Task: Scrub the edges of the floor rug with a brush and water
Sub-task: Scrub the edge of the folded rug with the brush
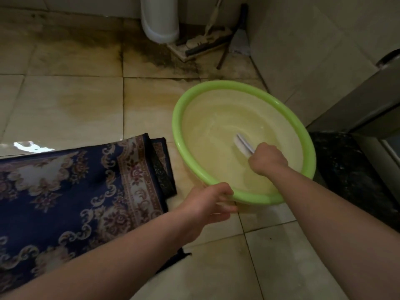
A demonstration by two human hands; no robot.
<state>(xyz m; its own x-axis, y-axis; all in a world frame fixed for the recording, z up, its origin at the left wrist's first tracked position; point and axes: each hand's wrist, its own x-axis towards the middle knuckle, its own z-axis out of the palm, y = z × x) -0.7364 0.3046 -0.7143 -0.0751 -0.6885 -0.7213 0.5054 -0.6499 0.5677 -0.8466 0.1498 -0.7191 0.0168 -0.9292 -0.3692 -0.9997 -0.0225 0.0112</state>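
A: On the head camera, our right hand (267, 158) is clamped round the brush (243, 145), its head dipped in the green basin (216, 85). Our left hand (207, 202) pinches the near rim.

B: If we tug that rim, water (227, 118) likely slops over.

A: The brush's long axis runs from our fist up and leftward, head pointing away. The rug (65, 187) lies left of our left hand.
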